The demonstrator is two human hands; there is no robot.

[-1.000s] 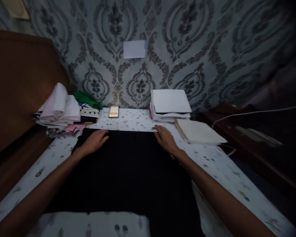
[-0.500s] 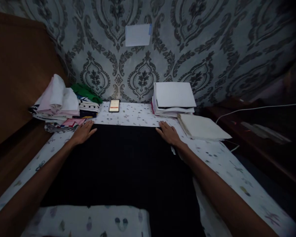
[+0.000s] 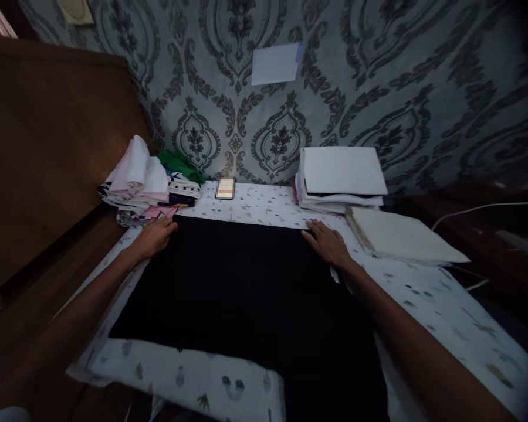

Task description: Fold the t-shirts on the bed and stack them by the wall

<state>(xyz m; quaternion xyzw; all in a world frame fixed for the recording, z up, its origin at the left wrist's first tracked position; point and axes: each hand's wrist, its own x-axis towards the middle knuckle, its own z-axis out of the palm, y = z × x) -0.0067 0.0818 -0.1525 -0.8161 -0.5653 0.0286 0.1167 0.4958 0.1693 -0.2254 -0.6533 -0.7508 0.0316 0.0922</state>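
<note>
Black garment (image 3: 246, 281) lies spread flat on a printed white sheet (image 3: 264, 205) in the head view. The right hand (image 3: 328, 245) rests open on its far right corner. The left hand (image 3: 155, 235) touches the far left corner, fingers bent; whether it grips, I cannot tell. Folded clothes (image 3: 147, 183) sit just beyond.

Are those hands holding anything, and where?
The left hand and right hand touch the black cloth at its far corners; whether either grips it cannot be told.

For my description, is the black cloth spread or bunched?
Spread: the black cloth lies flat across the white patterned cover; cannot tell hidden folds.
</note>
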